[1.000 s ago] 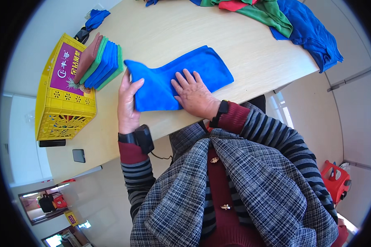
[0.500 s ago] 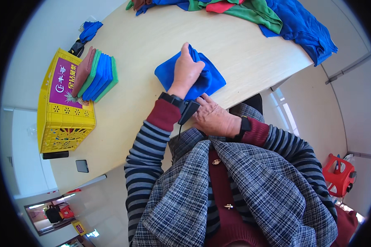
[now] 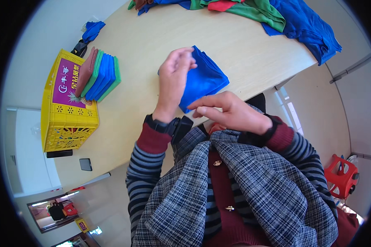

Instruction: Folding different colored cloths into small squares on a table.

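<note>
A blue cloth (image 3: 206, 78), folded into a rough square with layered edges on its far right side, lies on the table in front of me. My left hand (image 3: 174, 78) is over the cloth's left side, palm turned toward it. Its fingers are loosely bent, with nothing visible between them. At the near corner, my right hand (image 3: 235, 113) has its fingers stretched out to the left, thumb apart. Whether its fingertips touch the cloth edge, I cannot tell. Both wrists wear dark straps.
To the left, folded brown, green and blue cloths (image 3: 101, 76) stand stacked against a yellow crate (image 3: 72, 127). A phone (image 3: 85, 164) lies near the table's left edge. Loose blue, green and red cloths (image 3: 301, 26) heap along the far side. A red stool (image 3: 341, 177) stands at the right.
The cloth's raised flap now lies flat and smooth. My left hand has let go and drawn left; my right hand has risen from the table edge, its fingers and thumb spread apart.
</note>
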The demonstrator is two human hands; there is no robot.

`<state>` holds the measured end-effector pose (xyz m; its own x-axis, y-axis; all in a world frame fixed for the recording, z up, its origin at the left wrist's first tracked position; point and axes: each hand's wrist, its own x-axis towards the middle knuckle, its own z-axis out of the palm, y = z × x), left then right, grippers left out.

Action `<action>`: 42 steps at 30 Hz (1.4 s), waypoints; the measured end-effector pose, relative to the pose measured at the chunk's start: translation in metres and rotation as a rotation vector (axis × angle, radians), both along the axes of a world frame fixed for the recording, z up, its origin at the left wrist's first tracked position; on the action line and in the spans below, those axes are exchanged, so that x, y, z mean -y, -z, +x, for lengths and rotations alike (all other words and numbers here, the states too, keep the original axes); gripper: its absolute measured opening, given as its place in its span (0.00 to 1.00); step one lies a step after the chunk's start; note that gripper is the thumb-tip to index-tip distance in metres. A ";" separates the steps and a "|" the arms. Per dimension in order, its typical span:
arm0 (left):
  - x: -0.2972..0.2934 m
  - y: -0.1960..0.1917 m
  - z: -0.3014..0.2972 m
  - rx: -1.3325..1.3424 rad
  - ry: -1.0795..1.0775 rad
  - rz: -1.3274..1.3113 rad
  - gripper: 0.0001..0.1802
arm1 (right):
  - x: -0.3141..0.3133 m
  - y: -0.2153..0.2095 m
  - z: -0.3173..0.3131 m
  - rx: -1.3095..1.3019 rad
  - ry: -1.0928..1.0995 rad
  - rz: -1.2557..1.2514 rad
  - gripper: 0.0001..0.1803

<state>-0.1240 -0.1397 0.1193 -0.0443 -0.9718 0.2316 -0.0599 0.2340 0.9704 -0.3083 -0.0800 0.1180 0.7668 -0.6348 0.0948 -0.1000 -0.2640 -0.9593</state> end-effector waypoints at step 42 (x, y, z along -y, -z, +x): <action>-0.055 0.062 0.075 0.090 -0.172 0.038 0.09 | -0.042 -0.105 0.005 0.862 -0.689 -0.155 0.34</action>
<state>-0.0493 -0.0848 0.0571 0.1046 -0.9748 0.1972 -0.1830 0.1760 0.9672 -0.3037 -0.0384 0.2230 0.5899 -0.0343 0.8068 0.7978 -0.1295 -0.5888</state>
